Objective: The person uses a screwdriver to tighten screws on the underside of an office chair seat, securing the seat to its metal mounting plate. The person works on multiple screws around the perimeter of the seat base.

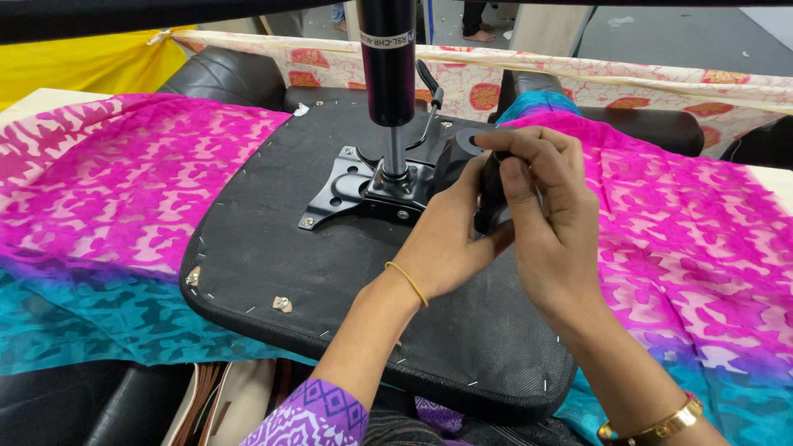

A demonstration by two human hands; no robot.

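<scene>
- Your left hand (450,239) and right hand (549,215) meet over the upturned chair seat (330,272), both closed around one small black part (493,198) just beside the metal mounting plate (368,186).
- Your right-hand fingers (520,177) are clamped on the part's top edge, thumb pressing down its face; your left-hand fingers wrap it from below (their tips are hidden behind the part, so only the grip itself is plain).
- The part sits at the right-hand side of the plate, near the base of the gas-lift cylinder (388,62) that stands up from the plate's middle.
- The step in hand looks like fitting or working this piece at the seat mechanism, not yet seated for certain.
- The next move, I judge, calls for steady pressure with both hands and a check of alignment against the plate; a slip could pinch a finger against the metal edge.
- The seat rests underside-up on pink and teal patterned cloth (116,190); staples line its rim.
</scene>
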